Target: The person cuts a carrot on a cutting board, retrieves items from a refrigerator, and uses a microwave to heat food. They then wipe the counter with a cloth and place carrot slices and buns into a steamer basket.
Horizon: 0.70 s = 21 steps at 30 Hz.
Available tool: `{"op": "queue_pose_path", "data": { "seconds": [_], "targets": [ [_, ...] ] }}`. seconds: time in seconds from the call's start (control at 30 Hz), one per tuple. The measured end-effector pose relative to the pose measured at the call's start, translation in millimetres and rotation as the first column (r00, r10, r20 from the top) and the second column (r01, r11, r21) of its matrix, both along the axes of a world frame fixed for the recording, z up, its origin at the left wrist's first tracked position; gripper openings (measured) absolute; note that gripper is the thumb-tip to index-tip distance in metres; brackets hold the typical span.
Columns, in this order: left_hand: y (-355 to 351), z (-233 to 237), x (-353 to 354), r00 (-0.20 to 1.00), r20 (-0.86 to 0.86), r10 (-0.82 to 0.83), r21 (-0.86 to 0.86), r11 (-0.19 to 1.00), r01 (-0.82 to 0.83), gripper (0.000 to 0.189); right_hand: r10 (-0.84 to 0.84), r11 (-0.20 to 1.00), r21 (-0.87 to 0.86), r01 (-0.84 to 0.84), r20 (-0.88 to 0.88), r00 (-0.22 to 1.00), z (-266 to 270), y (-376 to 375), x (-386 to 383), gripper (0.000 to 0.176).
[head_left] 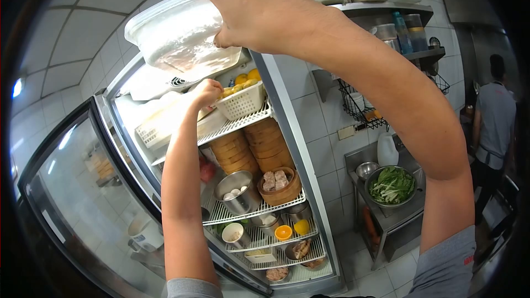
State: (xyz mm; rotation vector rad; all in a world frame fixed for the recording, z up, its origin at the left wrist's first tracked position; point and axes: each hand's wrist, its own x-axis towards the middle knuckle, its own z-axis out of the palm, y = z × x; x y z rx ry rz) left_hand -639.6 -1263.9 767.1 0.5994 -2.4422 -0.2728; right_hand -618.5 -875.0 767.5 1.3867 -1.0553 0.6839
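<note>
High in front of me, my right hand [243, 5] grips a translucent plastic container [171, 33] with whitish contents, fingers on the rim and thumb against the side. The container is tilted and raised in front of the fridge's top. My left hand [206, 92] reaches onto the fridge's upper shelf, fingers curled at the left end of a white perforated basket [244, 102] of yellow-green fruit. What those fingers close on is hidden. A clear, low container [211, 124] sits beneath that hand, beside the basket.
The fridge's glass door [83, 198] stands open on the left. Lower shelves hold bamboo steamers [268, 143], a metal pot of eggs [237, 193] and halved orange [283, 233]. On the right, a bowl of leafy greens [392, 186] rests on a steel counter; a person [494, 121] stands beyond.
</note>
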Motion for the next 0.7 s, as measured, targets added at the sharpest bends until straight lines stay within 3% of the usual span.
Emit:
{"op": "queue_pose_path", "data": {
  "seconds": [0.1,0.23,0.3,0.43,0.5,0.57,0.67,0.7],
  "targets": [
    [-4.3,-9.5,-3.2,0.995,-0.099,0.011,-0.104,0.994,-0.021,0.010,-0.035,0.999,-0.019,0.035,-0.002,0.999,-5.4,-0.4,3.7,0.037],
    [-43.3,-17.0,-12.5,0.995,-0.088,-0.049,-0.284,0.959,0.022,0.006,-0.049,0.998,-0.040,0.050,0.006,0.999,1.4,-11.8,-0.9,0.035],
    [-92.6,-33.0,-29.5,0.852,-0.327,-0.409,-0.658,0.745,0.105,0.016,-0.037,0.999,0.015,0.036,0.096,0.995,5.8,-14.0,-1.0,0.033],
    [25.8,-54.9,36.9,0.841,-0.405,-0.358,-0.689,0.725,-0.023,0.023,-0.022,0.992,-0.126,0.019,-0.021,1.000,-7.6,-17.4,-2.7,0.030],
    [68.2,-61.4,66.4,0.919,-0.384,-0.085,-0.496,0.859,-0.128,0.029,-0.004,0.993,-0.116,0.008,0.034,0.999,8.1,-39.1,-14.5,0.029],
    [74.9,-74.5,88.8,0.897,-0.421,-0.134,-0.556,0.820,-0.139,0.031,0.019,0.994,-0.105,-0.014,0.044,0.999,5.7,-37.8,-11.0,0.030],
    [93.1,-93.1,129.2,0.844,-0.524,-0.114,-0.475,0.862,-0.178,0.029,0.052,0.994,-0.101,-0.047,0.042,0.998,2.6,-43.8,-11.5,0.032],
    [96.1,-99.6,142.9,0.785,-0.596,-0.168,-0.410,0.905,-0.118,0.028,0.056,0.992,-0.116,-0.052,0.031,0.998,1.2,-45.7,-11.4,0.034]
  ]
}}
